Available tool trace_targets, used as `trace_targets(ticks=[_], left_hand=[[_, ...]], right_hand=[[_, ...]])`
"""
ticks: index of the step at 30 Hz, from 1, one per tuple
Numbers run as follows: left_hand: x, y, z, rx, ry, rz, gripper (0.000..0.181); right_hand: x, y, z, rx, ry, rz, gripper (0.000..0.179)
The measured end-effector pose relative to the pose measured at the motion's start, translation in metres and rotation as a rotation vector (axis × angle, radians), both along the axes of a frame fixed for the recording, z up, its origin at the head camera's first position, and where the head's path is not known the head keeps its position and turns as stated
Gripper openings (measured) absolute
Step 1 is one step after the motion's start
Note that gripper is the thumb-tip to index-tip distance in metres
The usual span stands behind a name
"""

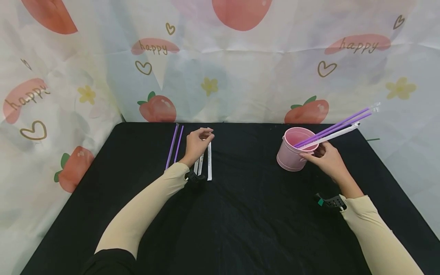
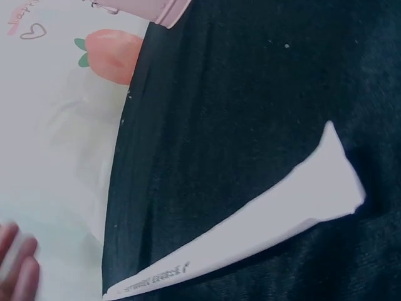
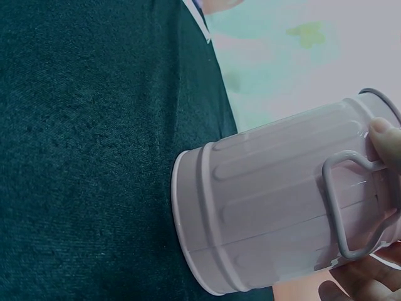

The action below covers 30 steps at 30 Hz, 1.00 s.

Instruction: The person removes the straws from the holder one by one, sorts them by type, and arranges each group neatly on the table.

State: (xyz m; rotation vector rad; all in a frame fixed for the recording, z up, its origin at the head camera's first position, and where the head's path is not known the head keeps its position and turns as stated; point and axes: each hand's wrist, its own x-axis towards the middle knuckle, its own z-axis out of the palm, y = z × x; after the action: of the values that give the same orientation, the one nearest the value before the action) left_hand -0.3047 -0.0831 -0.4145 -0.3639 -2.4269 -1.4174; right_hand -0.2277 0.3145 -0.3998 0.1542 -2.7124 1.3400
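1. Head: the left grip, fingers loosely bent, hung released over three white straws on the tabletop, near two purple straws. The right grip clasped the pink bucket, which held two purple, one white.
2. Left wrist: one white straw's flared end showed.
3. Right wrist: the bucket's handle and ribbed side appeared.

White paper sleeve apart from the left grip
To the grip's right, the sleeve slants across the black-covered bench, its narrow, printed end nearest the grip. Behind the grip hangs a fruit-print backdrop; above and right of the grip, part of a pink pail.
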Motion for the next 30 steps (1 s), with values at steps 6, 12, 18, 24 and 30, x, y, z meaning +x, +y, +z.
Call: trace_targets(ticks=[6,12,18,24,30], left_hand=[[-0.002,0.003,-0.003,0.099,0.031,-0.170,0.024],[-0.002,0.009,-0.004,0.129,0.026,-0.279,0.029],[0.008,0.020,0.008,0.151,0.003,-0.335,0.030],[0.019,0.036,0.025,0.179,-0.004,-0.371,0.030],[0.008,0.056,0.017,0.226,0.016,-0.407,0.029]], right_hand=[[0.000,0.000,0.000,-0.008,-0.006,0.002,0.066],[-0.001,0.000,0.001,-0.003,-0.004,0.002,0.066],[0.001,-0.001,0.003,-0.001,-0.010,0.000,0.067],[0.000,-0.001,0.002,0.002,-0.001,0.001,0.066],[-0.001,-0.001,0.000,-0.005,-0.003,0.002,0.067]])
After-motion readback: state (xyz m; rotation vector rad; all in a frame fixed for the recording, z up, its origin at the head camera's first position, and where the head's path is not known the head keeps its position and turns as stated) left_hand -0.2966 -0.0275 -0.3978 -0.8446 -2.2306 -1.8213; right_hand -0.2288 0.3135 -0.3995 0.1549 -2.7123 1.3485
